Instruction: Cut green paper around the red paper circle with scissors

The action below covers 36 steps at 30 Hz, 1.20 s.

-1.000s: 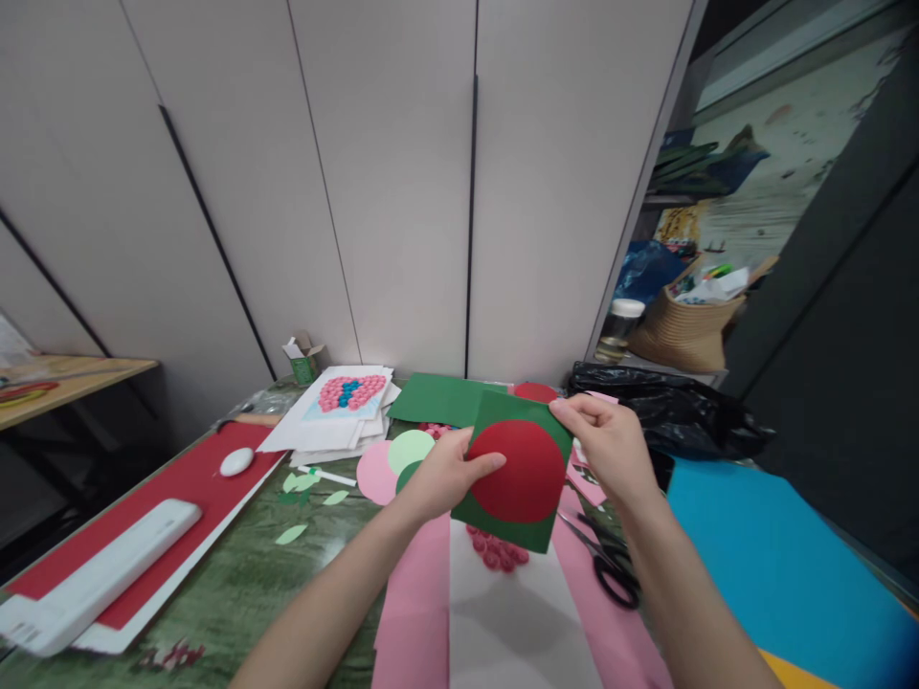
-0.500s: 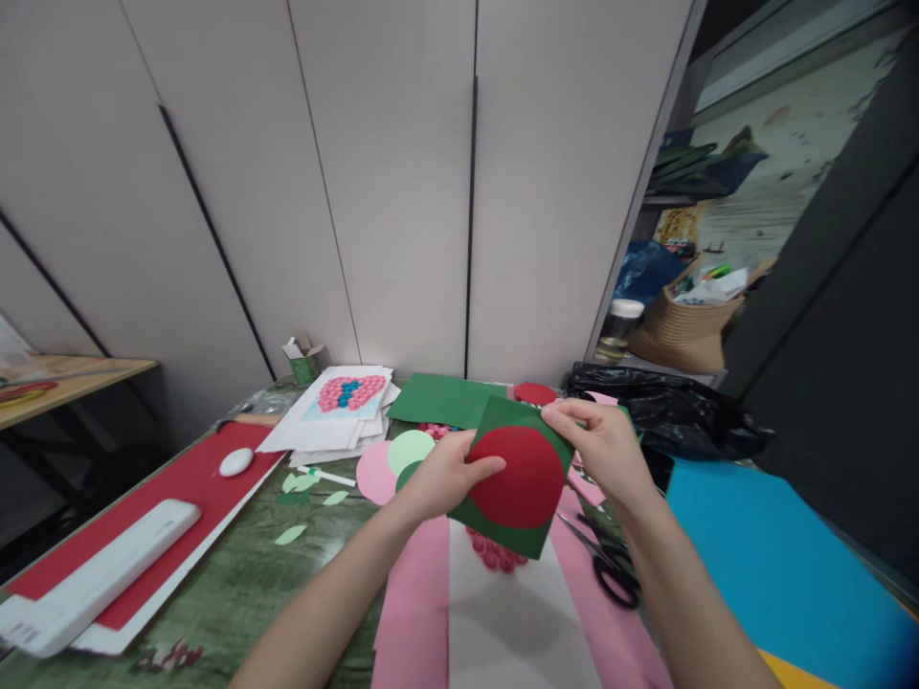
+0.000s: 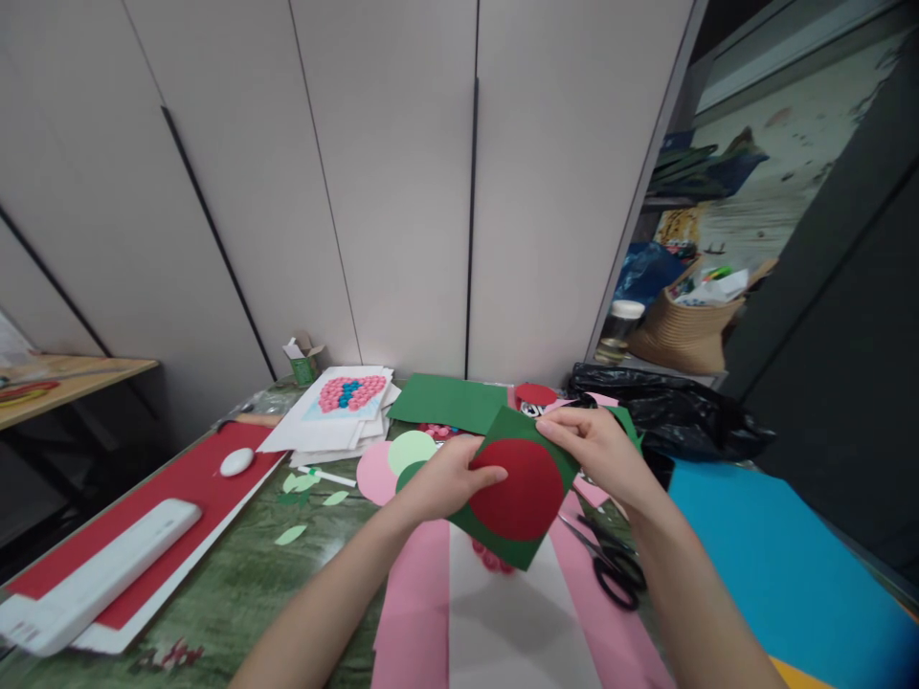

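Observation:
A red paper circle [image 3: 518, 490] lies against a green paper square [image 3: 527, 553], both held up above the table. My left hand [image 3: 449, 477] pinches them at the left, its thumb on the red circle. The fingers of my right hand [image 3: 593, 440] are closed on the green paper's upper right edge. Below is a white sheet [image 3: 513, 622] on pink paper [image 3: 411, 612], with rolled pink-red pieces [image 3: 492, 560] partly hidden by the green paper. Black scissors [image 3: 614, 569] lie to the right, near my right forearm.
Paper circles [image 3: 373, 472] and green leaf shapes [image 3: 291, 535] lie to the left. Further left are red paper [image 3: 215, 445] and a long white device [image 3: 107, 574]. Blue paper [image 3: 775, 545] is at the right, a black bag [image 3: 667, 411] behind it. Green sheets [image 3: 452, 400] lie at the back.
The green square and red circle have turned and dropped slightly in my hands. My right hand has shifted a little down, and less of the pink-red pieces shows.

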Available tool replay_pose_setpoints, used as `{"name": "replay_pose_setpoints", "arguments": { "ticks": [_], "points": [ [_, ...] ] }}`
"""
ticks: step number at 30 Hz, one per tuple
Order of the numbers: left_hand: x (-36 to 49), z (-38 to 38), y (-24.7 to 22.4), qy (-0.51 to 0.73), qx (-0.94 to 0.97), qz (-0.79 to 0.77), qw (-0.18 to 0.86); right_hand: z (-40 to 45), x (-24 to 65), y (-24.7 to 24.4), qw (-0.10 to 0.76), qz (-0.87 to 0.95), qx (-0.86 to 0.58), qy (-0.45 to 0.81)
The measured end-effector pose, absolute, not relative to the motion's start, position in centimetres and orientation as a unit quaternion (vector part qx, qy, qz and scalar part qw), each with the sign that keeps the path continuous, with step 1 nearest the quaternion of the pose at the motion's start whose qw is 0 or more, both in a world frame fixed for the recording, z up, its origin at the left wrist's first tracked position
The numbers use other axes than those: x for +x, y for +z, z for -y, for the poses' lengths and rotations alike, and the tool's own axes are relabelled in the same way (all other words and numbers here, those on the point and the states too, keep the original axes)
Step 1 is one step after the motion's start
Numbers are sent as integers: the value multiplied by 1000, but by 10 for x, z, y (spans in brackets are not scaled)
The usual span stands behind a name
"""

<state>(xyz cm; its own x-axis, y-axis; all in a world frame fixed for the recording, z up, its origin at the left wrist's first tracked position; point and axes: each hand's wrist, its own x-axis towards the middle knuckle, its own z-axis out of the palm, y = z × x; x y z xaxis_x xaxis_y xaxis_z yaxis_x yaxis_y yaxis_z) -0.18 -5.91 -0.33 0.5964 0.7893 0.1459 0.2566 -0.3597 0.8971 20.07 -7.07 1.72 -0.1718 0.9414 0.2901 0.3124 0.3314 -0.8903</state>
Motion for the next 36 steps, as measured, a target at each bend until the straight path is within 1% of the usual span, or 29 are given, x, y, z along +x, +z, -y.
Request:
{"name": "replay_pose_setpoints", "arguments": {
  "ticks": [4, 7, 10, 13, 16, 18, 25, 31, 34, 36],
  "points": [
    [-1, 60, -3, 266, 795, -324, 438, 72, 203, 19, 423, 695, -450, 367],
    [0, 60, -4, 253, 805, -325, 427, 71, 203, 19, 416, 720, -446, 329],
    [0, 60, -5, 253, 804, -331, 425, 69, 201, 18, 427, 724, -452, 300],
    [-1, 60, -4, 255, 808, -332, 416, 69, 201, 17, 428, 707, -454, 332],
    [-2, 60, -3, 236, 824, -328, 397, 71, 201, 17, 404, 705, -455, 363],
    [-2, 61, -4, 217, 832, -333, 386, 72, 200, 18, 390, 717, -452, 359],
    [-3, 61, -4, 214, 835, -340, 376, 72, 196, 19, 409, 743, -454, 272],
    [-5, 60, -6, 202, 845, -330, 370, 73, 191, 20, 401, 744, -452, 286],
    [-5, 60, -6, 197, 846, -336, 365, 73, 188, 18, 400, 756, -461, 237],
    [-5, 61, -5, 200, 843, -340, 366, 73, 186, 16, 397, 766, -475, 172]
  ]
}}
